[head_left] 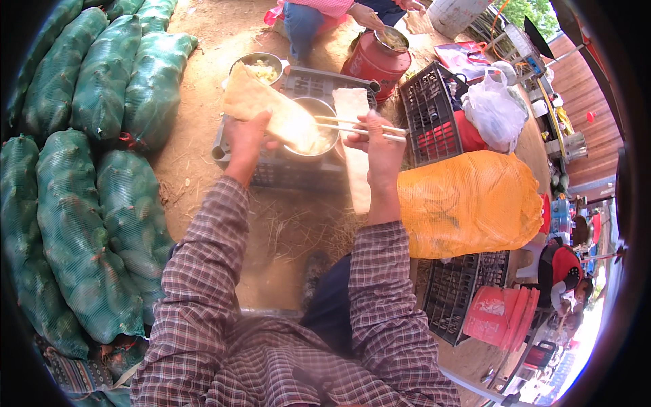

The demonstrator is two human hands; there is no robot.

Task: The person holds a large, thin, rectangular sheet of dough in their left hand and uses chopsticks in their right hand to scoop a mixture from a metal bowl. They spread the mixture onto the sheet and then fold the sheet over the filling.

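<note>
My left hand (248,140) grips a large piece of flatbread (264,109) by its lower edge. The bread's right end hangs over a metal bowl (307,104) on an upturned dark plastic crate (285,175). In my right hand (377,147) is a pair of pale chopsticks (356,127), pointing left, their tips at the bread and over the bowl. A second long strip of flatbread (352,104) lies on the crate's right side, partly behind my right hand. A pan of chopped pale-yellow food (262,71) stands beyond the bread. What the near bowl holds is washed out by glare.
Green mesh sacks (76,219) lie at left. At right are a full orange mesh sack (468,203), black crates (432,117), a white plastic bag (493,109) and red buckets (501,315). Another person (325,10) sits opposite, hand over a bowl (391,40) on a red container (376,66).
</note>
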